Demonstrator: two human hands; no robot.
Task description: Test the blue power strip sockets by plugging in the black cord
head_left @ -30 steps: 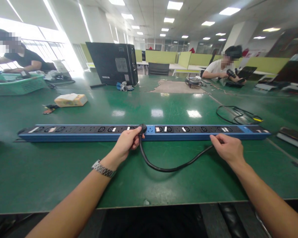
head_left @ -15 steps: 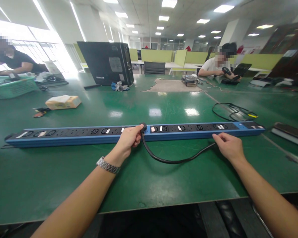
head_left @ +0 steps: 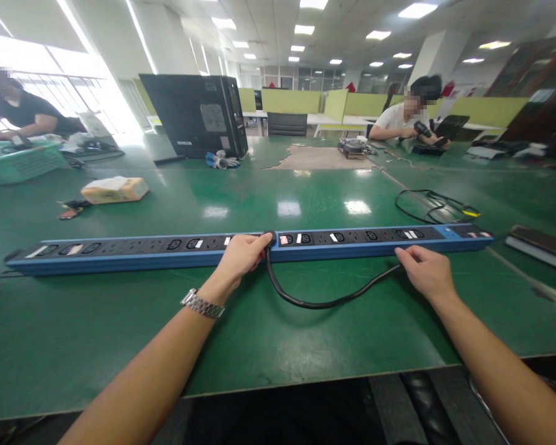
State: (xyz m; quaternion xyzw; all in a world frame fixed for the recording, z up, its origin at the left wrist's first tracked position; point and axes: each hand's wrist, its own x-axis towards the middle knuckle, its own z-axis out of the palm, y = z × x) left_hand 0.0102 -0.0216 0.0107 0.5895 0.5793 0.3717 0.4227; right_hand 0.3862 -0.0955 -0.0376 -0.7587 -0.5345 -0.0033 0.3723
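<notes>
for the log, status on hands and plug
Left hand grips black plug at blue power strip. Right hand holds its cord. Plug seating unclear; no obstruction seen.

Beyond a tissue pack [head_left: 115, 191], a black computer tower [head_left: 188, 117] stands beside blue-and-white gloves [head_left: 221, 161], with 2 co-workers [head_left: 390, 119] at opposite sides.

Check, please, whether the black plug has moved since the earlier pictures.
Yes, to the right: against the blue power strip, the black plug in the left hand has come closer to the pink sticker.
</notes>
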